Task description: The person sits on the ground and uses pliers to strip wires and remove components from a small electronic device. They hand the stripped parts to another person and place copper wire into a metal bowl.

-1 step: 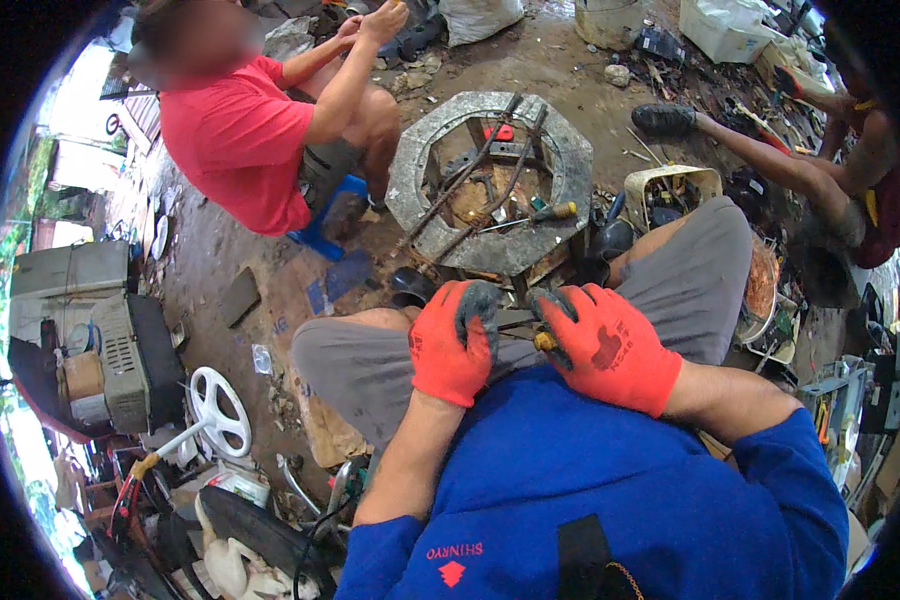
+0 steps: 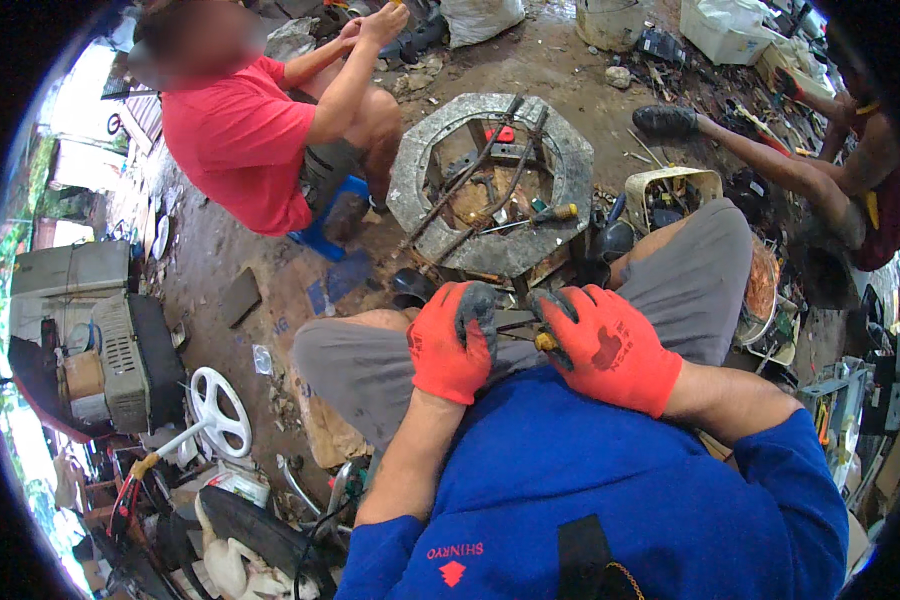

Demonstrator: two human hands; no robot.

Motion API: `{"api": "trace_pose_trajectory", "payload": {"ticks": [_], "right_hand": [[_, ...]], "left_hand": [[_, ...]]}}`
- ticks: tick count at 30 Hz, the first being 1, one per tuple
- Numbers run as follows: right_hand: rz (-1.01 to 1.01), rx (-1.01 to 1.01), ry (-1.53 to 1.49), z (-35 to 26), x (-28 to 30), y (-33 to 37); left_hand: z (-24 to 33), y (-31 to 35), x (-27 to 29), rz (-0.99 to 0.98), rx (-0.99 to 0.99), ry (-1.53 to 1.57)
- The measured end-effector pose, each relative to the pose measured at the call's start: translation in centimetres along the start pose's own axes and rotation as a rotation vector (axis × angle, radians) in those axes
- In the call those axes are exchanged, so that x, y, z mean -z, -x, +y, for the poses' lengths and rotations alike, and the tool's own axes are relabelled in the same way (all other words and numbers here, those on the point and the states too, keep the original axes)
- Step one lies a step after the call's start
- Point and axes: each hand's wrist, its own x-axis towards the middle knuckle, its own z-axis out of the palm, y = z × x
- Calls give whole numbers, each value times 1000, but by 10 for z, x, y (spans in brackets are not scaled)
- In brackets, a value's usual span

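Observation:
Both of my hands wear orange-red gloves with dark grey palms and are held close together over my lap. My left hand (image 2: pixel 452 342) is closed, fingers curled, on one end of a dark, flat piece (image 2: pixel 515 323) that spans the gap between the hands. What kind of thing it is I cannot make out. My right hand (image 2: pixel 610 345) is closed around a tool with a yellow handle (image 2: pixel 545 342); its end shows below the thumb, and the rest is hidden by the glove. Beyond my hands, a screwdriver (image 2: pixel 555 213) rests on the octagonal grey stand (image 2: pixel 410 185).
Two dark rods (image 2: pixel 480 165) lie across the stand's opening. On a blue stool (image 2: pixel 320 225) at far left sits a person in a red shirt (image 2: pixel 235 140). Another person's leg (image 2: pixel 770 160) stretches in from the right. A cream bin (image 2: pixel 673 180) stands right of the stand; a white wheel (image 2: pixel 220 412) lies left.
The dark piece between my hands has tilted slightly. Both hands keep their grip in nearly the same place.

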Motion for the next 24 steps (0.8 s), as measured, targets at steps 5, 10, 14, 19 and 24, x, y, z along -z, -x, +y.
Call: {"api": "trace_pose_trajectory", "payload": {"ticks": [5,10,14,19,24], "right_hand": [[-5,7,-170,2,-3,0],[-39,-38,-209,2,-7,0],[46,-10,-213,8,-20,5],[8,-41,-254,7,-19,6],[43,-17,-260,8,-27,10]], "left_hand": [[-21,6,-9,144,-187,-91],[-17,-2,-9,150,-223,-58],[-20,-2,-13,148,-232,-52],[-22,0,-15,138,-228,-26],[-34,11,-22,129,-174,25]]}}
